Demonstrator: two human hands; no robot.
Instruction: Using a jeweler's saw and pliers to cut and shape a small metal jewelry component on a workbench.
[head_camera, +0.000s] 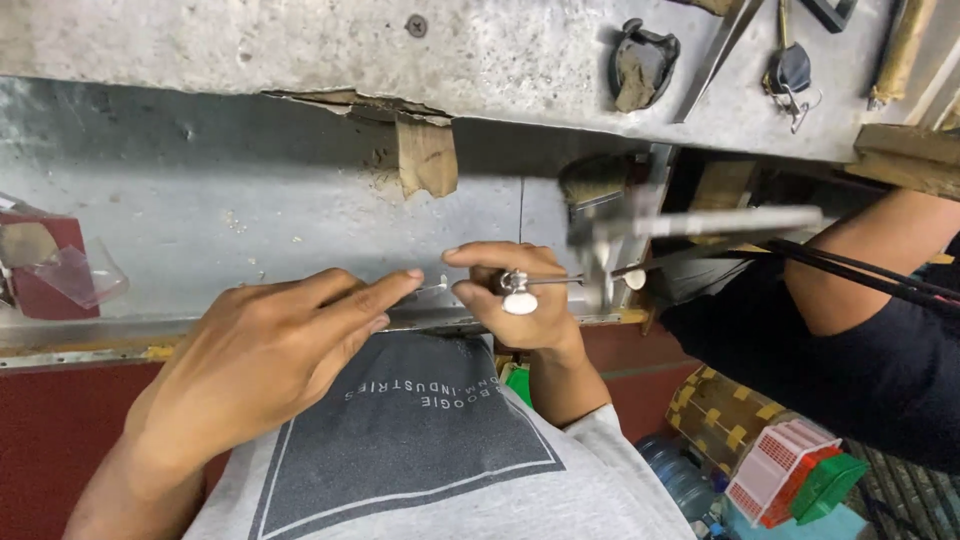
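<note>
Left hand (265, 355) flat, fingers extended, fingertips pinning a small metal piece (433, 287) at the near edge of the workbench (250, 200). Right hand (510, 295) pinched shut around a jeweller's saw (610, 262), blade at the piece. Brush (592, 180) just behind the saw frame; co-worker's arm (860, 280) crowding right; wooden peg (427, 155) far.

left hand (262, 360) left of right hand (510, 295), brush (597, 180) behind them on bench (300, 210)
</note>
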